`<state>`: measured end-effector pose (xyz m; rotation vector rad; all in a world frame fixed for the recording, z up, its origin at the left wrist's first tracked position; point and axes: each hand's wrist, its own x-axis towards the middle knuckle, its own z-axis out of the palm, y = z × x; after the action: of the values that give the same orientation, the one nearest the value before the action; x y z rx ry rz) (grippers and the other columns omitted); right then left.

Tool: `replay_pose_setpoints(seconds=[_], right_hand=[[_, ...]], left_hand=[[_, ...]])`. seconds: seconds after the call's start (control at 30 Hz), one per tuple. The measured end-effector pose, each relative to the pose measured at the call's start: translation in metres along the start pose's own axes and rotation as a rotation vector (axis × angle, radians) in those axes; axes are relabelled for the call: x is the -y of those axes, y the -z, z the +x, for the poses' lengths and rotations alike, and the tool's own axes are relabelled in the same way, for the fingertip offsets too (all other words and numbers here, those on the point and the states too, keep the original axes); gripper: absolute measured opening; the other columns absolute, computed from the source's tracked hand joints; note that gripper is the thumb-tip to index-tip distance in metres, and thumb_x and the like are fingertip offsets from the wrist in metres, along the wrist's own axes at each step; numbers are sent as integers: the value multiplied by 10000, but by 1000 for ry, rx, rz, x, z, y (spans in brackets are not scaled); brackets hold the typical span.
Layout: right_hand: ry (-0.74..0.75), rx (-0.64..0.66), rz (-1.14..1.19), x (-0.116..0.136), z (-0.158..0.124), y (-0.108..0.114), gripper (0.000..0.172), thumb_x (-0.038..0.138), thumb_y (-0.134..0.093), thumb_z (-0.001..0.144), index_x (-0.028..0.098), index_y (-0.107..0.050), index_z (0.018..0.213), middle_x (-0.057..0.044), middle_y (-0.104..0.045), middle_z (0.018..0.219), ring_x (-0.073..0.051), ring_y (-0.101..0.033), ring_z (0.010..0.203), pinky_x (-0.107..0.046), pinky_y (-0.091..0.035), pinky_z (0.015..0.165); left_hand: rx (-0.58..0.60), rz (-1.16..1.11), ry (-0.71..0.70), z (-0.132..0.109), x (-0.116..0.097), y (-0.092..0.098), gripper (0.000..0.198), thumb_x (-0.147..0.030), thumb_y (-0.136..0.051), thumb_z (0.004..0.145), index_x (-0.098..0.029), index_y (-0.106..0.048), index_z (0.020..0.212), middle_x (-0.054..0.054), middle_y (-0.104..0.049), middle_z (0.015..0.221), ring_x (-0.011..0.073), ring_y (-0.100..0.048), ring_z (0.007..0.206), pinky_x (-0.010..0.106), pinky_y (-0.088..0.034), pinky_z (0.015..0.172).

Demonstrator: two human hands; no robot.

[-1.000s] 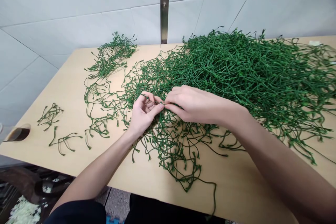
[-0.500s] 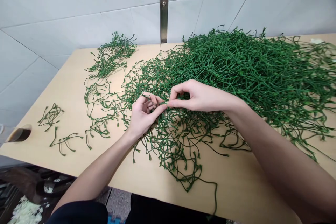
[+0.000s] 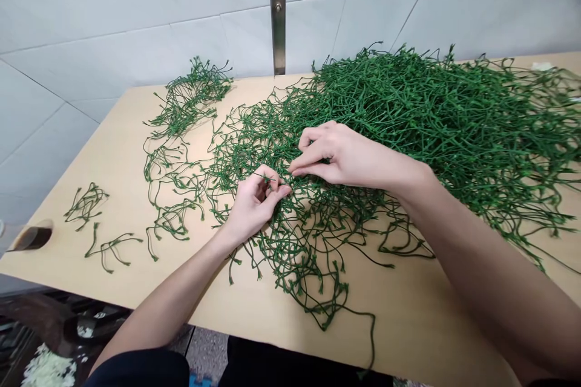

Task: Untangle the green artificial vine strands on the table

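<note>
Your left hand [image 3: 252, 205] pinches a green stem [image 3: 269, 179], axis roughly 9-to-3; your right hand [image 3: 338, 154], fingertips bunched, can't tell if gripping, sits just off at 1 o'clock.

Right grip [image 3: 334, 153] near curled left grip [image 3: 254, 199]

Nothing legible here — no labels, brands, numbers or signs in view.

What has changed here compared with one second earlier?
The right hand has moved toward the wall, its fingertips now apart from those of the left hand, which shifted slightly toward the table's near edge. Whether anything was let go is unclear. The pile of green strands and the cup of dark liquid stayed put.
</note>
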<state>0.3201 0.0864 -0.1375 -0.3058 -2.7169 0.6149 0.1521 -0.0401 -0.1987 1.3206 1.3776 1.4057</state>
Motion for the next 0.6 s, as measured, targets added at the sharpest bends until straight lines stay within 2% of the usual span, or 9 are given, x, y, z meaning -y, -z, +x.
replay_pose_setpoints(seconds=[0.17,0.37,0.6], right_hand=[[1,-26,34,7,-1,12,281,295,-532,898,232,-774,769,-28,-541,730,-122,-457,633,-283,-385,644],[-55,-59,86,10,-2,20,269,324,-537,882,247,-792,845,-53,-606,751,-148,-521,651,-304,-399,597],[-128,-76,80,13,-2,23,260,358,-540,871,300,-793,864,-52,-629,718,-184,-548,696,-328,-404,596]], left_hand=[[-30,-36,-39,-1,-10,-2,312,-262,-733,787,-195,-451,671,-14,-549,700,108,-573,693,216,-465,631],[15,-22,-82,-1,-16,1,263,-222,-705,803,-198,-472,686,-17,-548,695,107,-595,667,226,-490,616],[-4,-21,-88,1,-21,3,296,-217,-745,763,-194,-475,646,-39,-467,638,78,-486,567,218,-455,553]])
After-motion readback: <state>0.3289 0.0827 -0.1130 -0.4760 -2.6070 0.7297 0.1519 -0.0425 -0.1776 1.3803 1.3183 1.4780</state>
